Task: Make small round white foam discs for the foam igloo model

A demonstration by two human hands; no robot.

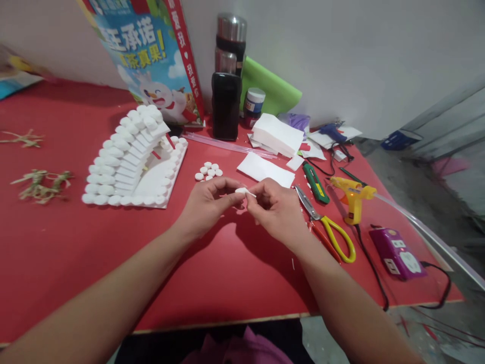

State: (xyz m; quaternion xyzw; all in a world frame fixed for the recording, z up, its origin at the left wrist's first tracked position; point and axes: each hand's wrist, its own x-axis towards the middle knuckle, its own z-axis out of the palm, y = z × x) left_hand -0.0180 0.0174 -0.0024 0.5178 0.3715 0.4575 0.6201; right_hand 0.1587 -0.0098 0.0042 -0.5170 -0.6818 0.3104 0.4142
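Over the middle of the red table, my left hand (pixel 209 203) and my right hand (pixel 273 208) meet, fingertips pinched on a small white piece (pixel 244 191). Its exact kind is partly covered by the fingers. Just behind my left hand lies a small group of round white discs (pixel 208 171). To the left stands a white model staircase (pixel 132 162), its curved steps and base edged with similar rounded white pieces. A sheet of white paper (pixel 266 170) rests behind my right hand. Scissors with yellow handles (pixel 328 227) lie to the right of that hand.
A yellow glue gun (pixel 354 194) with a long clear stick and cord stands at right, near a purple power strip (pixel 398 253). A green utility knife (pixel 316 182) lies by the scissors. Behind are a black phone (pixel 226 107), a paint jar (pixel 253 103) and stacked white foam (pixel 278 132).
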